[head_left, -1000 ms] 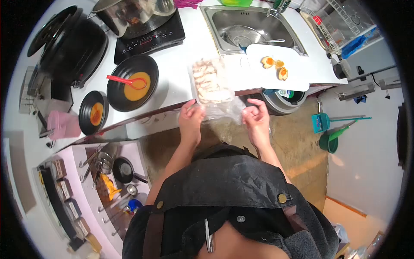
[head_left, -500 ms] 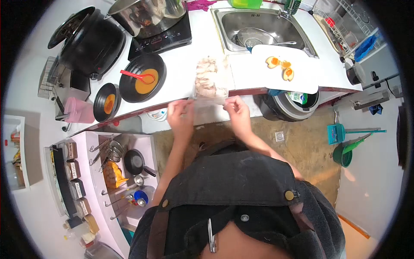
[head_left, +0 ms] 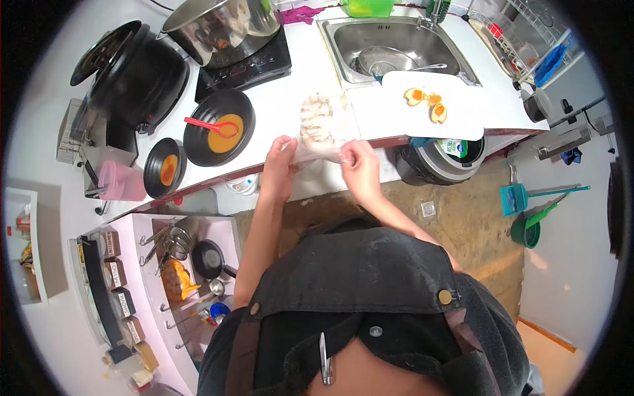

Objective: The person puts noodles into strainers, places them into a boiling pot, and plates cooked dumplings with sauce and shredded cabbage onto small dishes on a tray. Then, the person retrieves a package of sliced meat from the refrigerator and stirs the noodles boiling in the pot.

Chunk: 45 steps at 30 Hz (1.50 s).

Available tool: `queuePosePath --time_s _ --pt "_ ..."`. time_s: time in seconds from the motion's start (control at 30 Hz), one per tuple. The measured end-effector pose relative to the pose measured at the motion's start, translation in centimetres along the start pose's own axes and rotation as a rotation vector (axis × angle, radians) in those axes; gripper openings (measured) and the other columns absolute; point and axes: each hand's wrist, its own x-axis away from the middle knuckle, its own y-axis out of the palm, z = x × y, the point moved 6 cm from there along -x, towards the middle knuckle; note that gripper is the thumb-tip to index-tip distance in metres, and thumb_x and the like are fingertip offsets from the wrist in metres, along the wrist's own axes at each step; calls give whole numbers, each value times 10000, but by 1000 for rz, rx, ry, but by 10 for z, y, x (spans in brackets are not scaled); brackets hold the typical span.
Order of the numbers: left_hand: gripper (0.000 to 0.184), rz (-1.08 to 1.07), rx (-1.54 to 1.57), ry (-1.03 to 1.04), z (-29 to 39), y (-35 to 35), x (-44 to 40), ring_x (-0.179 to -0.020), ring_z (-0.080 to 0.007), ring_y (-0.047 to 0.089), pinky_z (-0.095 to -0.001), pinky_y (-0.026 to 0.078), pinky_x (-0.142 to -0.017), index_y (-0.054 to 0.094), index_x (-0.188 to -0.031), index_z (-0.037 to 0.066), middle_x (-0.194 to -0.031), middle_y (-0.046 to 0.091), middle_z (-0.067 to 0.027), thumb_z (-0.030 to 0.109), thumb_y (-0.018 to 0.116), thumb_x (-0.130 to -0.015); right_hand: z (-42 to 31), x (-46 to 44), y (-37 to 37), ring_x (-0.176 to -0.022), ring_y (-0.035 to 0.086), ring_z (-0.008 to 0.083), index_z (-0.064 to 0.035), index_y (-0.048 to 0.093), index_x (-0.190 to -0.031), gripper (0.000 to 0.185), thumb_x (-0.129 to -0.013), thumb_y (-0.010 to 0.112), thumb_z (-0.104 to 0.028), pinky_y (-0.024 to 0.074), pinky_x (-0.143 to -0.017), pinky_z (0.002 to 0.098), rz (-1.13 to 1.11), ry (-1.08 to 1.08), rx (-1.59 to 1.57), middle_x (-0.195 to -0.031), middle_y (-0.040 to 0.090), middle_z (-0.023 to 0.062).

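A clear plastic bag (head_left: 321, 150) lies at the counter's front edge, with several pale slices (head_left: 317, 119), seemingly cooked meat, inside it. My left hand (head_left: 280, 170) pinches the left corner of the bag's near end, and my right hand (head_left: 361, 170) has its fingers closed on the right corner. Between them the loose plastic hangs over the edge. To the left is a large black bowl (head_left: 198, 142) of brown sauce with a red spoon (head_left: 208, 125). Cut soft-yolk eggs (head_left: 438, 113) sit to the right on a white cutting board (head_left: 465, 105).
A smaller black bowl (head_left: 153, 178) stands beside a pink jug (head_left: 121, 181). Behind are a steel pot (head_left: 231, 33) on an induction cooker (head_left: 264, 69), a black lidded cooker (head_left: 142, 79) and a steel sink (head_left: 337, 43). A bin (head_left: 416, 165) stands below the board.
My left hand has turned more upright at the bag's corner, and my right hand has curled inward over its corner. The bag's near end looks more gathered. The view has shifted slightly.
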Motion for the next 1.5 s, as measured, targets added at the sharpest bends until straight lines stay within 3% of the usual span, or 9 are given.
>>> queuePosePath --time_s 0.23,0.37,0.63,0.73,0.83,0.93,1.03,1.27,1.5 --pt "149 -324 -929 205 16 6 0 -608 -42 403 -232 324 -547 643 -907 70 -639 475 59 149 708 -799 45 4 -3 -731 629 187 -31 510 -922 112 -854 490 56 549 -742 317 103 822 -1053 -821 617 94" --pt "133 -139 -998 257 22 -15 -11 -530 -51 335 -236 285 -492 691 -902 50 -551 380 52 140 696 -806 50 6 9 -643 533 132 -51 491 -943 96 -878 496 19 481 -614 264 -120 805 -1311 -819 588 68" --pt "178 6 -992 668 14 -31 -14 -617 -61 452 -238 404 -576 640 -1037 53 -728 520 26 74 608 -863 51 -17 -27 -720 532 71 4 631 -950 106 -862 573 10 435 -666 215 -210 104 -65 -827 622 7" --pt "181 25 -464 134 12 -28 -34 -636 -71 503 -226 427 -585 619 -1048 63 -751 554 14 102 602 -872 55 -41 -24 -719 538 88 3 643 -986 152 -878 537 -13 439 -676 225 -165 196 -175 -812 633 14" --pt "156 -75 -239 -28 4 -17 -55 -599 -81 511 -203 416 -536 622 -997 59 -741 561 16 152 614 -872 70 -63 -7 -653 573 109 22 604 -937 112 -880 533 -43 453 -591 246 -177 355 -534 -758 631 65" --pt "243 -3 -321 -46 -3 -24 -73 -540 -74 500 -216 405 -465 593 -985 19 -745 609 -4 230 613 -866 96 -66 8 -559 573 133 -4 577 -861 59 -869 556 -58 430 -483 255 -108 615 -574 -707 620 75" --pt "176 187 -613 68 3 -28 -68 -622 -81 549 -207 431 -533 604 -981 23 -726 593 5 173 605 -889 84 -64 -1 -592 567 82 -17 569 -910 62 -871 586 -62 442 -506 216 -69 462 -135 -717 618 37" --pt "317 -118 -406 183 -2 -40 -37 -713 -132 625 -261 528 -664 596 -1179 5 -840 656 -67 91 622 -875 91 4 -11 -623 572 74 -15 673 -885 149 -805 721 -131 459 -565 226 -137 442 -331 -703 647 26" --pt "188 220 -768 185 21 -26 -56 -569 -97 571 -245 480 -488 604 -869 22 -686 606 -54 206 640 -880 37 -58 -23 -639 613 146 1 661 -866 89 -793 671 -49 485 -617 294 -53 89 170 -681 636 101"
